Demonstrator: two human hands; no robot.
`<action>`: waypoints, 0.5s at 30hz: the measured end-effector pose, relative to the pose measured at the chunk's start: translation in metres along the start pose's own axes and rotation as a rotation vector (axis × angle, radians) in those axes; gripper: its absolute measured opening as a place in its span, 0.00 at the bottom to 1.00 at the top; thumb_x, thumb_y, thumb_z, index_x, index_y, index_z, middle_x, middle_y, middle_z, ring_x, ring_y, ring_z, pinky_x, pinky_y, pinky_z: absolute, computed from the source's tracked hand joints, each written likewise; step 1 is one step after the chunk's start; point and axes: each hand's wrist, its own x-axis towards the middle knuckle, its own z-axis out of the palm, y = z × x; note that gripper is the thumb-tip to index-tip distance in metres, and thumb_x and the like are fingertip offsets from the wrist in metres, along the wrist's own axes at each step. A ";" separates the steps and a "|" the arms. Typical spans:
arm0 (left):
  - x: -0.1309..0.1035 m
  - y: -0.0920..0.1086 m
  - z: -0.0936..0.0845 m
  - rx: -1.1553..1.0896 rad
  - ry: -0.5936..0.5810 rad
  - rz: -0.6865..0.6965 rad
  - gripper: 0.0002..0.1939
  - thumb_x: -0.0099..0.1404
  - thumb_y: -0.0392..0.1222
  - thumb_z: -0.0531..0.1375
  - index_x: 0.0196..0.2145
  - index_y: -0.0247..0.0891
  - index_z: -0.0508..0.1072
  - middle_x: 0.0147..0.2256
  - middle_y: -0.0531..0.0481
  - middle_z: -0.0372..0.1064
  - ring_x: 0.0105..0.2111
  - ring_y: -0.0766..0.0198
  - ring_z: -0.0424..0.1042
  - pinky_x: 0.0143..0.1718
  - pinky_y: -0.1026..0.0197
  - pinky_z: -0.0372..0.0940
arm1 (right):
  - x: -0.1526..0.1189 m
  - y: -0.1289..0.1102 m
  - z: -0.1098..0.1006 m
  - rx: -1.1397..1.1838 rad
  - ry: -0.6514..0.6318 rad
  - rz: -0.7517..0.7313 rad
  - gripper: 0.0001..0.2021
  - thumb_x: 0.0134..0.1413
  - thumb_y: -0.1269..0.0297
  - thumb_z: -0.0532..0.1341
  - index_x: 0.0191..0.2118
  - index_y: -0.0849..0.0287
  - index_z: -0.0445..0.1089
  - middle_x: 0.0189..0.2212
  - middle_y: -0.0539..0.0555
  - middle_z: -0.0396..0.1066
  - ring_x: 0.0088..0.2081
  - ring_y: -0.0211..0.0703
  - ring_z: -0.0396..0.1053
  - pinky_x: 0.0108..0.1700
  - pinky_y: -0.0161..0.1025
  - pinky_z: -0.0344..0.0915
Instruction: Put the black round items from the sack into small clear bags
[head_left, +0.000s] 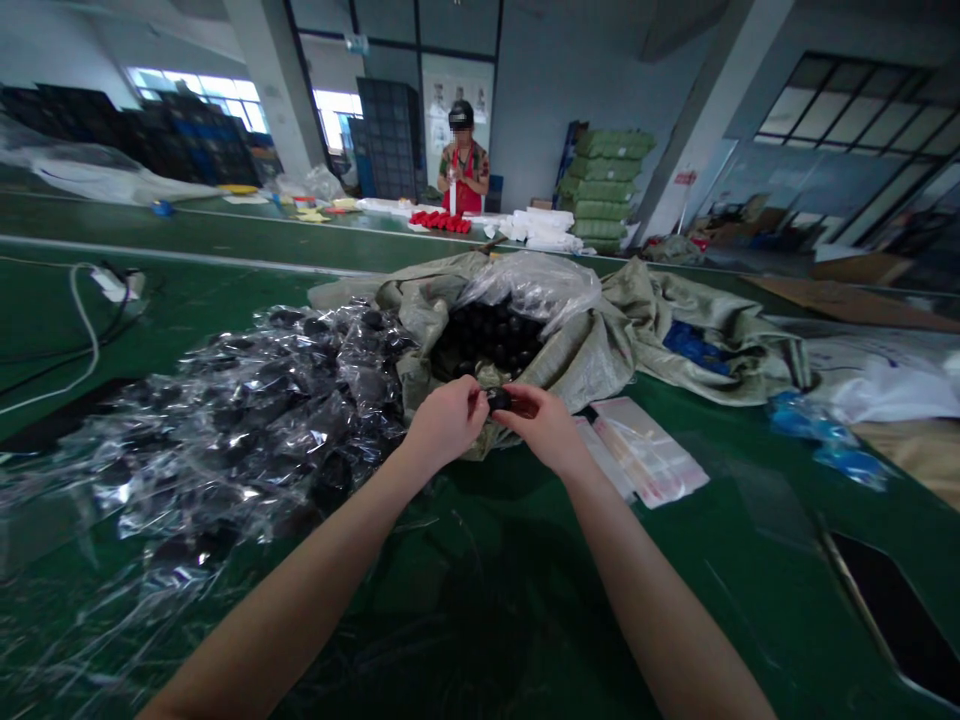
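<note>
A small black ball-like piece [498, 400] is held between my two hands, just in front of the opened sack. My left hand [448, 422] pinches its left side, thumb and fingers closed. My right hand [541, 424] grips it from the right with bent fingers. Right behind them the woven sack [607, 345], lined with clear plastic [536, 285], gapes open, with many black balls [499, 335] inside. Left of my hands lies a wide heap of black pieces in clear plastic bags [285, 400]. Flat clear bags [652, 450] lie to the right of my right hand.
A phone [892, 610] lies at the right on the green table [480, 560]. Another sack [720, 340] holds blue pieces [694, 345]. A power strip [116, 285] with cables is at left. A person in a red apron [466, 180] stands beyond the far table behind red pieces [442, 221].
</note>
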 end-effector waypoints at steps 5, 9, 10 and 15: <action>-0.002 0.005 -0.001 0.066 0.011 -0.055 0.11 0.67 0.44 0.52 0.34 0.37 0.71 0.30 0.46 0.73 0.30 0.59 0.72 0.32 0.61 0.61 | -0.002 -0.014 -0.001 -0.174 0.063 -0.007 0.18 0.50 0.70 0.63 0.49 0.63 0.73 0.44 0.59 0.78 0.44 0.45 0.76 0.49 0.44 0.72; -0.004 0.013 -0.007 0.054 0.014 -0.132 0.11 0.66 0.45 0.52 0.35 0.38 0.73 0.32 0.45 0.75 0.33 0.58 0.74 0.35 0.61 0.63 | -0.001 -0.035 0.000 -0.433 0.162 -0.065 0.15 0.56 0.71 0.55 0.45 0.63 0.76 0.43 0.58 0.78 0.45 0.45 0.76 0.52 0.42 0.69; -0.005 0.014 -0.009 0.046 0.018 -0.150 0.12 0.66 0.45 0.52 0.35 0.38 0.73 0.32 0.45 0.75 0.34 0.58 0.74 0.35 0.60 0.63 | 0.000 -0.041 0.001 -0.510 0.184 -0.081 0.14 0.56 0.71 0.56 0.44 0.63 0.77 0.42 0.58 0.79 0.45 0.45 0.76 0.52 0.42 0.69; -0.009 0.019 -0.015 0.042 0.050 -0.227 0.12 0.65 0.44 0.52 0.35 0.39 0.74 0.33 0.42 0.76 0.36 0.54 0.75 0.36 0.59 0.64 | 0.001 -0.067 0.009 -0.794 0.255 -0.165 0.11 0.51 0.73 0.58 0.37 0.59 0.78 0.39 0.56 0.80 0.43 0.48 0.77 0.50 0.42 0.69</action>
